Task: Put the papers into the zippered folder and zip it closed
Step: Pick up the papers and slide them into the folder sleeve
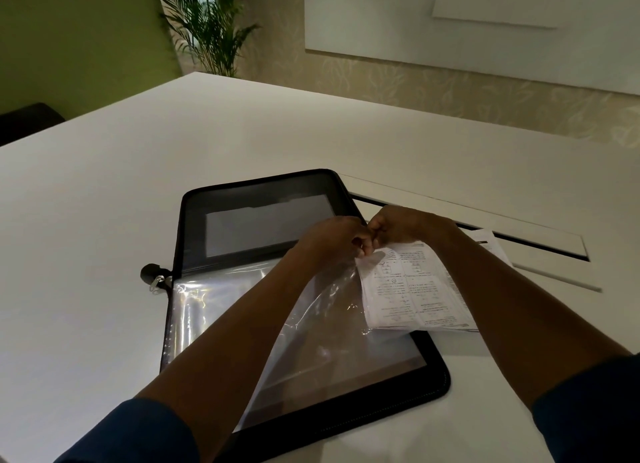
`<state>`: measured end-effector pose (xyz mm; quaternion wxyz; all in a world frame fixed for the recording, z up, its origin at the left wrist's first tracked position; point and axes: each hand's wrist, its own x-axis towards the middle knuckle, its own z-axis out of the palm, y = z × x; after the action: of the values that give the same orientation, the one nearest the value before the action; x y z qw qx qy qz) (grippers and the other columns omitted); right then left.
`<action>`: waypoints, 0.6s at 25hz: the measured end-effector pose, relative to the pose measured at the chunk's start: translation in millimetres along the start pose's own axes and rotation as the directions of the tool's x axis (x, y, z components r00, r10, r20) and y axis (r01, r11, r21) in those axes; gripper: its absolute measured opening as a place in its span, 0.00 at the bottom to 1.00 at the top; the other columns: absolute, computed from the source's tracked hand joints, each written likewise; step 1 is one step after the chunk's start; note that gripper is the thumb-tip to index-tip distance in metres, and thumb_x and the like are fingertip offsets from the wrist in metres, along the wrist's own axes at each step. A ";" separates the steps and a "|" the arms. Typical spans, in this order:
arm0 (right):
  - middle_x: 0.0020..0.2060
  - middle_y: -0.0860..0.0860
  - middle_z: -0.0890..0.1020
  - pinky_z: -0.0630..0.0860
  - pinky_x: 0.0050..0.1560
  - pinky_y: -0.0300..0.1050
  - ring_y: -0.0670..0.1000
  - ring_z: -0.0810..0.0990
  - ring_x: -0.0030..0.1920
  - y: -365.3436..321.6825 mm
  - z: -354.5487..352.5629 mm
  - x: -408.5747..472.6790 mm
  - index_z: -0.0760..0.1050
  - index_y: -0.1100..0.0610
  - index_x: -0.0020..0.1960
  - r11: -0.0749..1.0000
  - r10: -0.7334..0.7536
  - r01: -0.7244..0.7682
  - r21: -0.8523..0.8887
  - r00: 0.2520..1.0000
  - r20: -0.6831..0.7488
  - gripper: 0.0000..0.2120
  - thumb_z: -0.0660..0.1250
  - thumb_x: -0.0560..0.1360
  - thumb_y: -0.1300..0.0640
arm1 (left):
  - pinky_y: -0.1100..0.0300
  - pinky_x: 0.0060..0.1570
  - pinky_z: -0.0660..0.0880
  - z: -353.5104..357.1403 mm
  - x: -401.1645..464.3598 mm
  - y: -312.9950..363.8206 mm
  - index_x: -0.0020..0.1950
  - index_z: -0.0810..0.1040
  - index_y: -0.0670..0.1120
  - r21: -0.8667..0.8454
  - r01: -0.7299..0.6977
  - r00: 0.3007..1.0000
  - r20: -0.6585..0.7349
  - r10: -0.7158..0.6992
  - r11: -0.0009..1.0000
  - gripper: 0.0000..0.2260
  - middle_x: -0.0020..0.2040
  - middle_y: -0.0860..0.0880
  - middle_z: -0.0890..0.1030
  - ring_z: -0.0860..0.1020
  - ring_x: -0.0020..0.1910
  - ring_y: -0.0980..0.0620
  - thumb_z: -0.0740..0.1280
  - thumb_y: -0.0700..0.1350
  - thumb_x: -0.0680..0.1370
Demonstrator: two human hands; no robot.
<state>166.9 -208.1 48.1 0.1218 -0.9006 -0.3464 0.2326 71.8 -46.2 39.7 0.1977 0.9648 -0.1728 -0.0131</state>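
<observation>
- The folder [221, 227] lies open on the table [104, 185].
- The left hand [332, 237] pinches the edge of a clear sleeve [311, 324].
- The right hand [401, 225] pinches the papers [412, 286], which lie over the folder's right edge.

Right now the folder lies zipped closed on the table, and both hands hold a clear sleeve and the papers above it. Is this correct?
Not quite: in the head view the folder lies open on the table, not zipped. Both the left hand and right hand do hold the clear sleeve and papers.
</observation>
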 end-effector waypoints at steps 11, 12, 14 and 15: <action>0.35 0.48 0.81 0.72 0.44 0.42 0.51 0.81 0.41 -9.5 21.9 -6.7 0.79 0.52 0.37 0.992 -0.109 0.122 0.027 0.949 -0.295 0.11 0.67 0.73 0.66 | 0.62 0.43 0.70 9.8 -7.2 7.3 0.49 0.81 0.52 0.102 0.033 0.987 -0.157 -0.017 0.994 0.05 0.50 0.52 0.79 0.75 0.44 0.54 0.68 0.45 0.76; 0.36 0.48 0.80 0.71 0.44 0.42 0.51 0.80 0.41 -9.5 26.2 -6.4 0.78 0.52 0.39 0.991 -0.111 0.127 0.030 0.938 -0.328 0.11 0.66 0.73 0.67 | 0.61 0.43 0.72 12.4 -8.1 7.0 0.50 0.81 0.52 0.110 0.041 0.985 -0.171 -0.021 0.993 0.05 0.51 0.51 0.80 0.76 0.44 0.53 0.67 0.45 0.77; 0.40 0.49 0.81 0.72 0.44 0.42 0.50 0.79 0.43 -6.2 32.3 -6.0 0.79 0.55 0.44 0.988 -0.100 0.138 0.067 0.911 -0.400 0.07 0.66 0.73 0.66 | 0.57 0.46 0.77 18.8 -9.8 8.6 0.53 0.81 0.52 0.123 0.070 0.981 -0.187 -0.046 0.990 0.06 0.54 0.50 0.80 0.78 0.47 0.51 0.67 0.46 0.77; 0.43 0.49 0.83 0.74 0.46 0.42 0.49 0.80 0.44 -3.1 34.2 -6.8 0.79 0.57 0.46 0.983 -0.086 0.145 0.108 0.900 -0.428 0.06 0.67 0.73 0.66 | 0.55 0.48 0.78 23.0 -11.6 9.8 0.55 0.80 0.52 0.126 0.091 0.977 -0.202 -0.064 0.988 0.08 0.54 0.49 0.80 0.79 0.48 0.49 0.67 0.47 0.78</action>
<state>143.5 -208.4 22.0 0.2690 -0.8968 -0.3480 0.0481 55.6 -59.3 21.7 0.1478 0.9785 -0.1149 0.0867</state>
